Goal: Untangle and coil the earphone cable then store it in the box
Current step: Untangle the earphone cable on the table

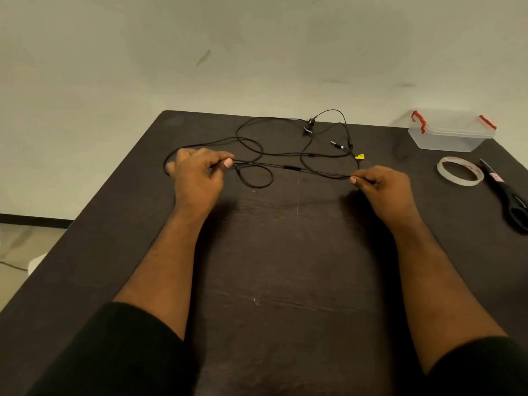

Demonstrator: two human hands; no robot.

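From the head camera we see our left hand [197,170] and right hand [380,185] each pinching the earphone cable [291,168], a stretch pulled straight between them above the table [285,267]. Beyond it, loops lie crossed, so untangling looks partly done. Coiling remains, and the box [451,132] stands closed at the far right.

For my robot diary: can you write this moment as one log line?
step: untangling | left hand: pinches earphone cable | right hand: pinches cable | box: closed, far right
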